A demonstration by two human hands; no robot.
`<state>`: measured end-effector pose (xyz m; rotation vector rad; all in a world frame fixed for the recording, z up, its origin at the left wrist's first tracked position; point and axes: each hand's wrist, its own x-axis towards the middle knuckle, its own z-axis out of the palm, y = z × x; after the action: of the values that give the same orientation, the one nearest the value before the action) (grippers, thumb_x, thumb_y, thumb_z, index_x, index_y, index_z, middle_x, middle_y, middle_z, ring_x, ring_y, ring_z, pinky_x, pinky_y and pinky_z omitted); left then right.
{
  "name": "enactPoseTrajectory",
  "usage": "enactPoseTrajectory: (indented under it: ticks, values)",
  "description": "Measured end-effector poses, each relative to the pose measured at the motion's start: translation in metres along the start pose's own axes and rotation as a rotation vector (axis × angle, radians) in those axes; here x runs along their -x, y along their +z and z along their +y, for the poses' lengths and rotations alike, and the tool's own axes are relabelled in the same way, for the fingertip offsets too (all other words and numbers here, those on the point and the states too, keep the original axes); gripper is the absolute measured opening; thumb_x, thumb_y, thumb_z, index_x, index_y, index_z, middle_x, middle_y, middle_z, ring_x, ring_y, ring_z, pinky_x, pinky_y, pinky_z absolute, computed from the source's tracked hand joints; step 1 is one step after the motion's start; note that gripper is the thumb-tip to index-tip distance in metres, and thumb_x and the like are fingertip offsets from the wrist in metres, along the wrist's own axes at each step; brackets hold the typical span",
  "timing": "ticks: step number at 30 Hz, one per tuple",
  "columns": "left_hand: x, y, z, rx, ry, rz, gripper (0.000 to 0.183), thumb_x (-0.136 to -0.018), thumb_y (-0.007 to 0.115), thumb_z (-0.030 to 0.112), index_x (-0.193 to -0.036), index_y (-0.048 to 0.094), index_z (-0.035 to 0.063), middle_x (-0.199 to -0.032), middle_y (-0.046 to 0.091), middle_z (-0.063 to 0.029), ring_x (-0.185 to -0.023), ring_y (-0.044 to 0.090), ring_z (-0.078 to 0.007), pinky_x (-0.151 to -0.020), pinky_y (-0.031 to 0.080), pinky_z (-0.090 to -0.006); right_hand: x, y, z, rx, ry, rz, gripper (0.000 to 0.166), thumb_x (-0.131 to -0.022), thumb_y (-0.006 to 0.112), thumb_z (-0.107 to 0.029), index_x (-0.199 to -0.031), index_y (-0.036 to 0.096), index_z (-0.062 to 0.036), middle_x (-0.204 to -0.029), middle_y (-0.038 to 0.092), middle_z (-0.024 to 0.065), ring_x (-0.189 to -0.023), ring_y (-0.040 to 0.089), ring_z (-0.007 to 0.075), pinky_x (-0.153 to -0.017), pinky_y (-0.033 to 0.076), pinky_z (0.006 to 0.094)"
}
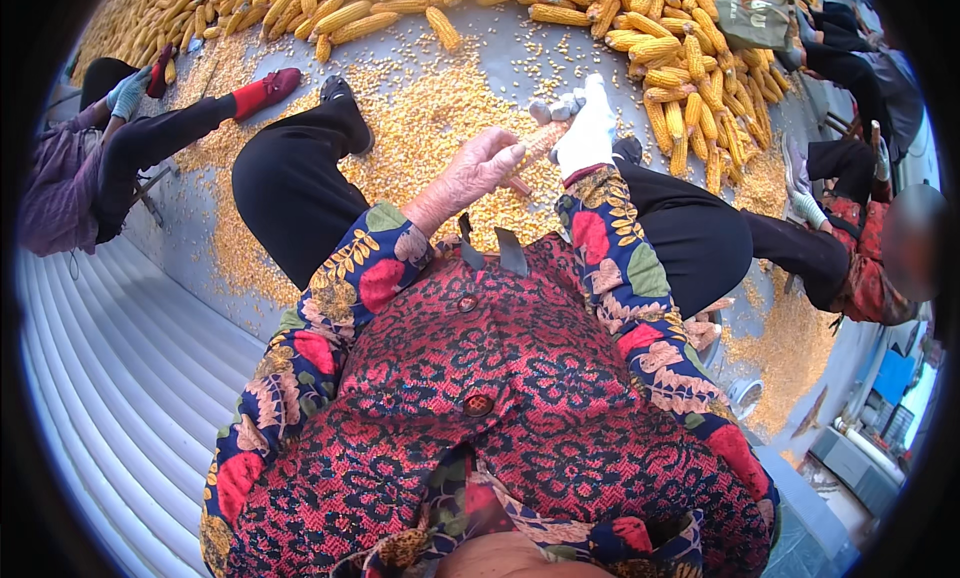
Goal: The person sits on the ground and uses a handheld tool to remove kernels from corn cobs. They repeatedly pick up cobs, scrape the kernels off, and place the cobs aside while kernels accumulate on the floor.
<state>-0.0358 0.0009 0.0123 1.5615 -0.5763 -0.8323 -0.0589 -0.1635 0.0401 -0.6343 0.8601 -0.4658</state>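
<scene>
My left hand (480, 165) is bare, with its thumb and fingers against the near end of a mostly stripped corn cob (541, 144). My right hand (587, 131) wears a white glove with grey fingertips and is closed around the cob's other end. The cob lies slantwise between the two hands. Just below it a reddish bare cob (519, 185) shows near my left fingertips; whether it is held cannot be told. Loose corn kernels (420, 127) are spread thickly over the grey floor under both hands and between my knees.
Heaped ears of corn (675, 75) run across the top and right. A green bag (754, 20) rests on the heap. Seated people are at left and right, one with a leg (795, 248) close to my knee. Bare cobs (703, 330) lie by my right thigh. Ribbed pale metal (127, 398) is at lower left.
</scene>
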Motion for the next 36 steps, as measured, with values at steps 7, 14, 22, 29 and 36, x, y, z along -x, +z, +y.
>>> enactPoseTrajectory:
  ticks: [7, 14, 22, 29, 36]
  values:
    - [-0.002, 0.002, -0.005, -0.137, 0.005, 0.189, 0.026, -0.092, 0.049, 0.026, -0.093, 0.056, 0.0012, -0.077, 0.058, -0.0103, -0.076, 0.056, -0.0198, -0.068, 0.045, -0.0323, -0.014, -0.006, 0.017, -0.030, 0.009, -0.043, 0.041, -0.091, 0.046, -0.041, -0.064, 0.042, -0.0108, -0.055, 0.038, 0.0014, -0.047, 0.040, 0.0163, -0.054, 0.052, 0.0435]
    - [0.005, 0.014, 0.009, -0.622, 0.071, 0.138, 0.045, -0.085, 0.056, 0.046, -0.098, 0.053, 0.0029, -0.084, 0.059, -0.0158, -0.083, 0.060, -0.0306, -0.069, 0.047, -0.0409, -0.003, -0.001, 0.006, 0.017, -0.016, 0.036, 0.041, -0.091, 0.045, -0.040, -0.062, 0.041, -0.0116, -0.054, 0.038, 0.0021, -0.046, 0.040, 0.0166, -0.050, 0.051, 0.0414]
    - [-0.008, 0.004, -0.004, -0.235, -0.013, 0.267, 0.036, -0.092, 0.049, 0.038, -0.079, 0.055, 0.0051, -0.061, 0.051, -0.0047, -0.056, 0.047, -0.0164, -0.051, 0.039, -0.0314, 0.005, 0.007, 0.017, 0.082, -0.009, 0.006, 0.041, -0.091, 0.045, -0.040, -0.061, 0.040, -0.0124, -0.052, 0.038, 0.0024, -0.046, 0.040, 0.0165, -0.049, 0.051, 0.0408]
    - [-0.009, -0.020, -0.055, -0.027, -0.260, -0.041, 0.035, -0.093, 0.045, 0.035, -0.101, 0.059, 0.0041, -0.084, 0.060, -0.0061, -0.072, 0.057, -0.0133, -0.068, 0.046, -0.0268, 0.000, 0.004, 0.013, -0.068, 0.069, -0.188, 0.042, -0.092, 0.044, -0.040, -0.060, 0.040, -0.0131, -0.049, 0.037, 0.0015, -0.044, 0.039, 0.0169, -0.049, 0.051, 0.0407]
    - [0.004, -0.020, 0.007, 0.373, -0.326, -0.171, 0.036, -0.093, 0.047, 0.034, -0.104, 0.055, 0.0018, -0.079, 0.059, -0.0051, -0.063, 0.054, -0.0160, -0.055, 0.044, -0.0273, -0.003, -0.001, 0.009, -0.014, 0.037, -0.120, 0.043, -0.091, 0.045, -0.045, -0.060, 0.036, -0.0157, -0.053, 0.034, -0.0012, -0.045, 0.038, 0.0152, -0.054, 0.052, 0.0465]
